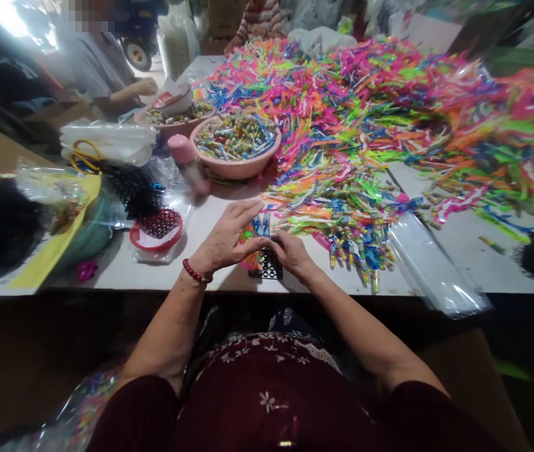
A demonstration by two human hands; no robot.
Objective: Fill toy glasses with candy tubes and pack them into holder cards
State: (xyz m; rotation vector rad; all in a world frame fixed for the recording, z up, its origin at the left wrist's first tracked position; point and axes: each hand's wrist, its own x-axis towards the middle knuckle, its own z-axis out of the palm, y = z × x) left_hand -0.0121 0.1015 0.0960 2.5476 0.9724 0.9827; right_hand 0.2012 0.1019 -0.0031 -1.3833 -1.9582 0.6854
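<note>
A small black mesh piece (269, 269) lies on the white counter (222, 284), close to its front edge, with bright orange-and-green plastic pieces (249, 254) and a blue piece (260, 224) beside and above it. We see it directly below the meeting thumbs, centred between the hands and about equally near to both; they cover its far end, so we cannot settle its long axis. The left hand (229, 235) arches over the plastic pieces, fingers straight and thumb spread away from them. The right hand (292, 253) is curled at the mesh's far right corner; we cannot tell whether it grips. Just to the right sits a cluster of small pieces (361, 248), then clear plastic sleeves (436, 267). Beyond, we find a heap of coloured strips (342, 107), a filled pink bowl (239, 168) and a pink-capped bottle (189, 163). A red-rimmed dish (150, 247) stands left. Nothing we can see blocks the near side; a co-worker in grey (95, 66) sits across.
</note>
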